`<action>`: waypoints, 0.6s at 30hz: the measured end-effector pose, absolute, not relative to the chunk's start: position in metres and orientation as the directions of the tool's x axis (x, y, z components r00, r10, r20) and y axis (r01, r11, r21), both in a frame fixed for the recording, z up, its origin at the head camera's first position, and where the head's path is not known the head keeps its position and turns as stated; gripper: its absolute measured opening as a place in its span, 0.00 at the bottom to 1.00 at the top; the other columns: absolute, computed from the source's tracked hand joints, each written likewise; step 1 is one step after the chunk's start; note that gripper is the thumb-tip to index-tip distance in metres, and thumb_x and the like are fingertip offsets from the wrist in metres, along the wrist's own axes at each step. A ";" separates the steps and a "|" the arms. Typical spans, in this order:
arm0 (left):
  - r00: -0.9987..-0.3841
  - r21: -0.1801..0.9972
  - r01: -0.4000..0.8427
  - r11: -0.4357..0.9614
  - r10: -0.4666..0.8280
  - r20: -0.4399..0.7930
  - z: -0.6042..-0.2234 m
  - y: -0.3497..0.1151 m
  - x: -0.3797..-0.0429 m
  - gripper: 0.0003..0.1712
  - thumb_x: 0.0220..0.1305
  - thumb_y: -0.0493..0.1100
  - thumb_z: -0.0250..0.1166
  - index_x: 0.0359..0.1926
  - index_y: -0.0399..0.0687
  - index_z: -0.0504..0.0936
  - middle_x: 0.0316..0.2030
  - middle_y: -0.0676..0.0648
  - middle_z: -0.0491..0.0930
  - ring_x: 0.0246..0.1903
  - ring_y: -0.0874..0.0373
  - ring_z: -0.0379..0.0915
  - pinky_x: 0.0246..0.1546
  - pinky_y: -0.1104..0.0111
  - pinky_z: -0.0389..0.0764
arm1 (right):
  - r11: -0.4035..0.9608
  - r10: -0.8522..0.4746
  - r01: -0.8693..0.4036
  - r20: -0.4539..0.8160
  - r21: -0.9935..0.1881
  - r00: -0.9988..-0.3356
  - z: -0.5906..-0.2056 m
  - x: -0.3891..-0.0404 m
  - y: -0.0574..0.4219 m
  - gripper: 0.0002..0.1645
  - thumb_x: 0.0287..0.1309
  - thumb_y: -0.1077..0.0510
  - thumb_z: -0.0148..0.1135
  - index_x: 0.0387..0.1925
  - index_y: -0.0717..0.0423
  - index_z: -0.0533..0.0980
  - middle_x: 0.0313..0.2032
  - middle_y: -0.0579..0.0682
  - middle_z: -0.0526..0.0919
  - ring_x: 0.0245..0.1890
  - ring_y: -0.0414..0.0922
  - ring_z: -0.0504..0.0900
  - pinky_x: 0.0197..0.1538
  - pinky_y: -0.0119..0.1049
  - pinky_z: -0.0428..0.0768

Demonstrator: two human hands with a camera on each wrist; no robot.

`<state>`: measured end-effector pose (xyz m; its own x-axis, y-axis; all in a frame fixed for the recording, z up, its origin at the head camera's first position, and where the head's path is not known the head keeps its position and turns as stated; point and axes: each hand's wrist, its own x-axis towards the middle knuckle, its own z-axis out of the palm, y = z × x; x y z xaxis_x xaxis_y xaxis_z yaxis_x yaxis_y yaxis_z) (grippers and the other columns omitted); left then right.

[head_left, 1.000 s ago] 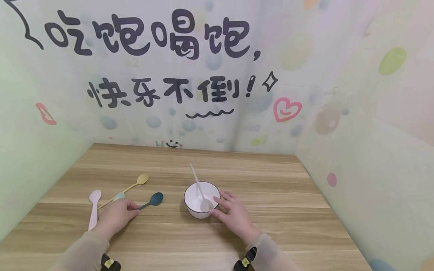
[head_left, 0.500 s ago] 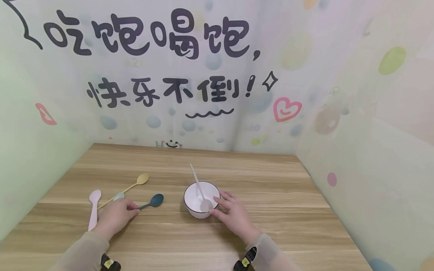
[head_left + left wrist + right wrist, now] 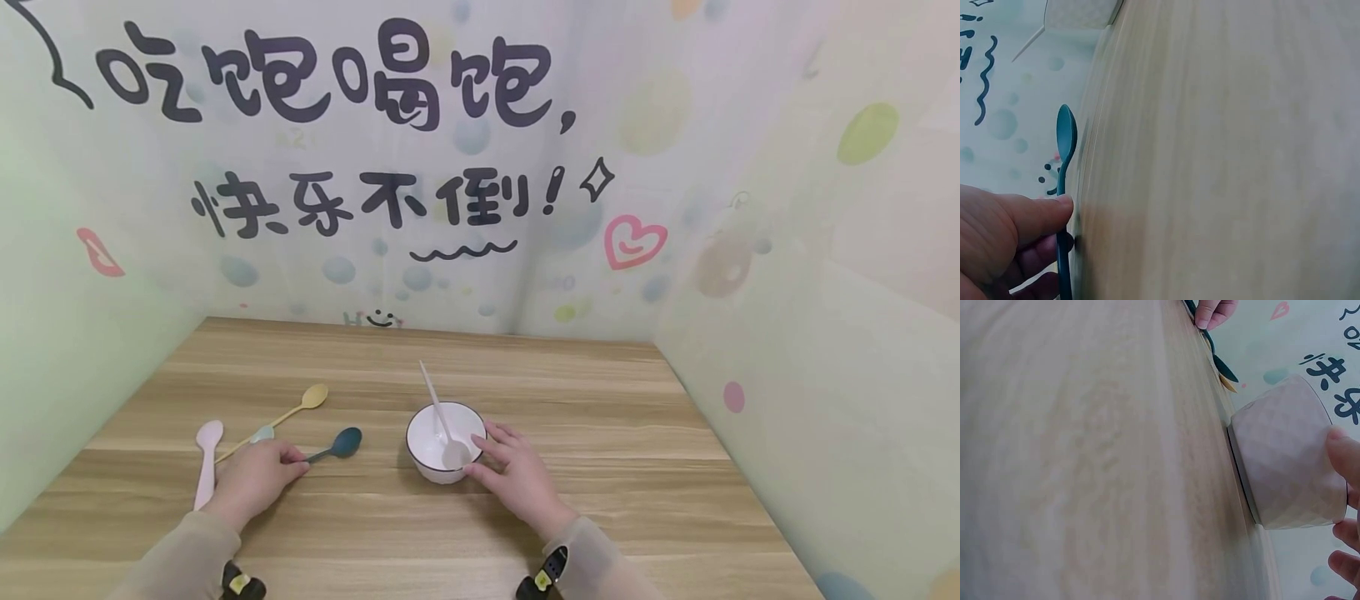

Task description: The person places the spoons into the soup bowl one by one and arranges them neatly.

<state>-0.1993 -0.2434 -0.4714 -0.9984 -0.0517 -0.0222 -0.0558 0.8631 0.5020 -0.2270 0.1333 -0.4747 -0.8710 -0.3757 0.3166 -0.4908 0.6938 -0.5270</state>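
Note:
My left hand [image 3: 255, 477] pinches the handle of a dark teal spoon [image 3: 347, 442] between thumb and fingers. In the left wrist view the spoon's [image 3: 1066, 134] bowl end points away from the hand, close to the tabletop. My right hand [image 3: 521, 477] holds the rim of a white bowl [image 3: 442, 474] with a dark edge, thumb at the near side and fingers at the right. The faceted outer wall of the bowl [image 3: 1285, 456] fills part of the right wrist view. A pale spoon [image 3: 435, 398] leans in the bowl, its handle rising past the far rim.
A pink spoon [image 3: 207, 462] lies left of my left hand. Beyond it a yellow spoon [image 3: 313, 397] lies slantwise, and a pale green spoon [image 3: 263, 434] is partly hidden by the hand. Walls border the wooden table [image 3: 600, 417] at the back and sides.

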 end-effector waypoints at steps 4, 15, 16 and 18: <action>-0.998 0.519 -0.058 0.853 -0.045 -0.039 -0.471 -0.243 -0.201 0.05 0.59 0.46 0.67 0.33 0.50 0.84 0.29 0.54 0.80 0.30 0.58 0.72 0.33 0.58 0.66 | 0.688 -0.377 -0.495 0.322 -0.530 -0.868 -0.475 -0.228 0.134 0.32 0.55 0.38 0.66 0.56 0.52 0.79 0.64 0.53 0.72 0.66 0.55 0.65 0.63 0.53 0.65; -0.999 0.496 -0.037 0.867 -0.026 -0.030 -0.459 -0.238 -0.199 0.05 0.60 0.47 0.66 0.34 0.53 0.84 0.29 0.55 0.78 0.28 0.59 0.69 0.30 0.61 0.65 | 0.685 -0.376 -0.491 0.315 -0.538 -0.871 -0.475 -0.228 0.133 0.32 0.55 0.39 0.66 0.56 0.52 0.78 0.64 0.54 0.72 0.66 0.55 0.65 0.63 0.53 0.65; -0.999 0.492 -0.032 0.870 -0.023 -0.024 -0.457 -0.237 -0.198 0.05 0.60 0.47 0.66 0.34 0.53 0.84 0.28 0.55 0.78 0.28 0.59 0.69 0.30 0.61 0.65 | 0.685 -0.377 -0.492 0.316 -0.537 -0.871 -0.475 -0.228 0.133 0.32 0.55 0.39 0.66 0.56 0.52 0.78 0.64 0.54 0.72 0.66 0.55 0.65 0.63 0.53 0.65; -1.000 0.487 -0.016 0.873 -0.014 -0.009 -0.454 -0.236 -0.198 0.04 0.60 0.47 0.66 0.33 0.54 0.84 0.27 0.55 0.77 0.28 0.59 0.68 0.32 0.59 0.64 | 0.688 -0.376 -0.490 0.315 -0.535 -0.871 -0.475 -0.228 0.133 0.32 0.55 0.39 0.66 0.56 0.52 0.78 0.64 0.54 0.72 0.66 0.55 0.65 0.63 0.53 0.65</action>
<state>-0.1982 -0.2359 -0.4538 -0.9999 -0.0136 -0.0087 -0.0161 0.8733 0.4869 -0.2282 0.1335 -0.4750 -0.8714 -0.3764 0.3147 -0.4904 0.6878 -0.5352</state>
